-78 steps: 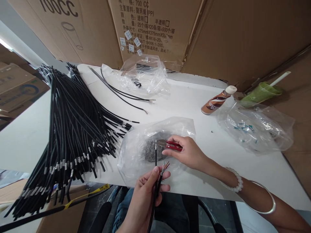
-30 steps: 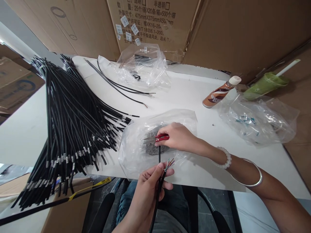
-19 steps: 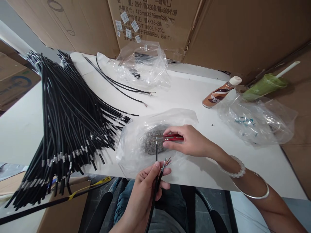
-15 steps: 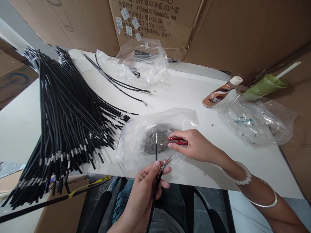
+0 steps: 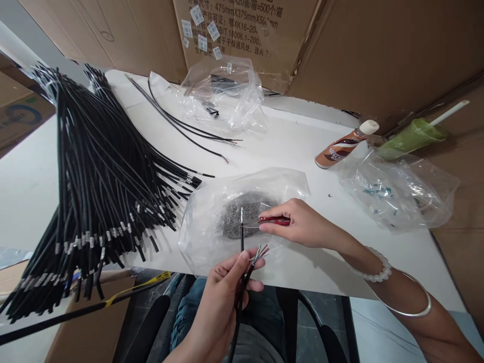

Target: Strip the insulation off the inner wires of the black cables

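My left hand (image 5: 221,297) is closed round a black cable (image 5: 238,307) at the table's near edge. One thin black strand (image 5: 242,229) stands upright from my fingertips, and several coloured inner wires (image 5: 260,251) fan out to its right. My right hand (image 5: 302,224) grips red-handled snips (image 5: 270,220), whose blades point left and meet the strand's top. Right behind them lies a clear plastic bag (image 5: 212,232) with a grey heap of trimmings (image 5: 236,217) inside.
A big bundle of black cables (image 5: 98,171) covers the table's left. A few loose cables (image 5: 189,133) and a clear bag (image 5: 221,93) lie at the back. A brown bottle (image 5: 342,149), a green cup (image 5: 410,137) and another bag (image 5: 401,191) sit right. Cardboard boxes (image 5: 340,45) stand behind.
My right hand with the snips drew back to the right, then came left again until the blades reached the upright strand's tip. My left hand has stayed put with the cable.
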Available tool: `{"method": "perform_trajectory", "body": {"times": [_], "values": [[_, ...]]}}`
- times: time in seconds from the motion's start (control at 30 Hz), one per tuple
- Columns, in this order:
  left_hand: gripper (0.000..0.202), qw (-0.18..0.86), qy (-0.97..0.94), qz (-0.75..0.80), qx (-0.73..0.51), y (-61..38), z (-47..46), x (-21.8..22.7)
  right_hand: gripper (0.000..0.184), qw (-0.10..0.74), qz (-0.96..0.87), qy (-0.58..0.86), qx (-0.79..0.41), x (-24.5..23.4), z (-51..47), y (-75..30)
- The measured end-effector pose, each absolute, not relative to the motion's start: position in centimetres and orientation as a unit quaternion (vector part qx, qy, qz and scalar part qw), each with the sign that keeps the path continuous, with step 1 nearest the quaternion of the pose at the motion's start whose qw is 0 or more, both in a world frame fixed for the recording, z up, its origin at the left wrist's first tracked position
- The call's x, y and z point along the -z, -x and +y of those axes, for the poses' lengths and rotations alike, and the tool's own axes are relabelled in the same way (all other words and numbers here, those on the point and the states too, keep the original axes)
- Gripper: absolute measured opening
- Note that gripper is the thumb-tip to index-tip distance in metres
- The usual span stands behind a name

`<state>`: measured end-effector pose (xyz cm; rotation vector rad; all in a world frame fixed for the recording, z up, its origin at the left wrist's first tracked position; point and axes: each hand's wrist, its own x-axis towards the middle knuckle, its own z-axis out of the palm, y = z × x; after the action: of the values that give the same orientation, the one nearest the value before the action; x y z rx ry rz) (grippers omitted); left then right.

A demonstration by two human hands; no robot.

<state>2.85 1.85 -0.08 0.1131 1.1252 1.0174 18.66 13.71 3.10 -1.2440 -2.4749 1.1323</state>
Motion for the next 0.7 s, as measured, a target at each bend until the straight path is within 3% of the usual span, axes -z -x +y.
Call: {"method": "perform_trajectory", "body": {"times": [0.17,0.4,0.7], "values": [[0.037,0.722,-0.065,0.511,-0.462,-2.9,1.8,-0.2,0.036,0.051,-0.816,0.416,-0.398,-2.9,14.1,-18.6],[0.033,0.729,-0.066,0.508,-0.454,-2.9,1.8,0.1,0.033,0.028,-0.828,0.416,-0.373,-3.6,14.1,-17.9],[0.027,0.736,-0.053,0.494,-0.460,-2.6,2.2,0.0,0.034,0.059,-0.807,0.451,-0.377,-3.8,14.5,-18.1]]}}
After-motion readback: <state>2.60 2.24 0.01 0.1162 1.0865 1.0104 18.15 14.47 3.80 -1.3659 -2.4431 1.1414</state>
